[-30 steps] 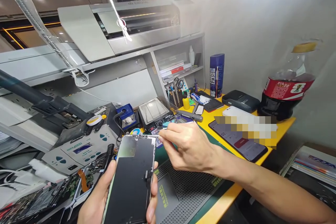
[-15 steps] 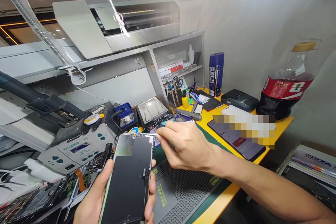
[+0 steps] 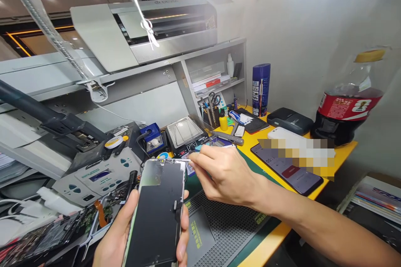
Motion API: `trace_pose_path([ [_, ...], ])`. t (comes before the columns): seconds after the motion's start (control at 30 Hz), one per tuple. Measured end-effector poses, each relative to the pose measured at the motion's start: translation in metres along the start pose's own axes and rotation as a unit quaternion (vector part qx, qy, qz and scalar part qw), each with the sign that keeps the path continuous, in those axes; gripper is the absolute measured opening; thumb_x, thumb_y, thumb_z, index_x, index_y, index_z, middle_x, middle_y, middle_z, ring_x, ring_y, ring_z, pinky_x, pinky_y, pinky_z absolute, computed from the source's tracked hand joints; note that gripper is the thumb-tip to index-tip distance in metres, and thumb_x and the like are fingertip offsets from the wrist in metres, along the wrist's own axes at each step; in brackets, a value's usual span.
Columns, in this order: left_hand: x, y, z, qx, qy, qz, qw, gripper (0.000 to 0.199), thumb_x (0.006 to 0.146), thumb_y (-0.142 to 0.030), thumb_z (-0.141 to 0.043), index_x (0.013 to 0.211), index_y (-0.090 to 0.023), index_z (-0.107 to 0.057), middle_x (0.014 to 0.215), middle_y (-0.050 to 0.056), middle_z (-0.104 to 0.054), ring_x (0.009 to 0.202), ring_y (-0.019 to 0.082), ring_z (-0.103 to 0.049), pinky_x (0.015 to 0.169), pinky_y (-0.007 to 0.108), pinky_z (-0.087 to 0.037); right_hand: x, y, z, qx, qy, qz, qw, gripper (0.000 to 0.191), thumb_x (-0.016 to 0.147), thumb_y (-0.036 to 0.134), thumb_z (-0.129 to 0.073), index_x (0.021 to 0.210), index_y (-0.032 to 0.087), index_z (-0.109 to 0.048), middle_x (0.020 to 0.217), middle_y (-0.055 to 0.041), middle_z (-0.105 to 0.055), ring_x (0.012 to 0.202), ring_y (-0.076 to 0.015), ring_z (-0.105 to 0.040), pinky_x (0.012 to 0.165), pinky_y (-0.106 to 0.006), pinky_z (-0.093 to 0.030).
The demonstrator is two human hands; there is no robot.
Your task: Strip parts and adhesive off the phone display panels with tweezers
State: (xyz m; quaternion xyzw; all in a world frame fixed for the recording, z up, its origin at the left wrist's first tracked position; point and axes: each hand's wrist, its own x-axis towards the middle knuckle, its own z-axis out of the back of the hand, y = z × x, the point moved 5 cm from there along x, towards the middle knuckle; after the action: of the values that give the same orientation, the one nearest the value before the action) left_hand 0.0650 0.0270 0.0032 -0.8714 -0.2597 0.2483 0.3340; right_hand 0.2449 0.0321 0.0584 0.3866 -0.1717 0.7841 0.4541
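A phone screen assembly [image 3: 156,217] is held upright and slightly tilted, its dark back facing me. My left hand [image 3: 117,233] wraps round its lower part, thumb on the left edge and fingers on the right. My right hand [image 3: 224,173] pinches a thin, pale tool [image 3: 185,160], whose tip touches or lies very near the small parts along the screen's top edge. Whether the tip makes contact is too small to tell. Below the hands lies a grey perforated mat [image 3: 225,233].
A phone [image 3: 286,171] lies on the yellow table [image 3: 269,246] at the right, near a cola bottle [image 3: 347,100]. Behind stand a blue can [image 3: 261,89] and a yellow bottle [image 3: 223,122]. A grey control station [image 3: 100,175] and circuit boards [image 3: 72,229] sit at the left.
The whole view has shifted slightly, so things appear a little farther right. Both hands keep their grips, and the tool stays at the screen's top edge.
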Motion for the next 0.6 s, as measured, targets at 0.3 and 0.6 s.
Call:
trace_pose_path([
  [0.3,0.0058,-0.0046,-0.0036,0.009,0.060,-0.051,0.997,0.079,0.098,-0.065,-0.019,0.122,-0.005,-0.065,0.093,0.017,-0.067,0.071,0.025,-0.070,0.061,0.034,-0.056,-0.0004,0.0025,0.0025,0.027,-0.028,0.015,0.999,0.019,0.094,0.012,-0.051,0.089,0.016,-0.068,0.068,-0.0008,-0.056,0.057,-0.0149,-0.045,0.056,-0.030,-0.034],
  [0.6,0.0076,-0.0031,-0.0061,-0.004,0.086,-0.058,0.995,0.084,0.097,-0.069,-0.018,0.123,-0.004,-0.064,0.088,0.015,-0.067,0.069,0.023,-0.070,0.061,0.032,-0.057,-0.0007,0.0034,0.0023,0.041,-0.043,0.016,0.998,0.016,0.097,0.013,-0.052,0.102,0.016,-0.067,0.075,-0.0038,-0.064,0.062,-0.0158,-0.056,0.060,-0.029,-0.038],
])
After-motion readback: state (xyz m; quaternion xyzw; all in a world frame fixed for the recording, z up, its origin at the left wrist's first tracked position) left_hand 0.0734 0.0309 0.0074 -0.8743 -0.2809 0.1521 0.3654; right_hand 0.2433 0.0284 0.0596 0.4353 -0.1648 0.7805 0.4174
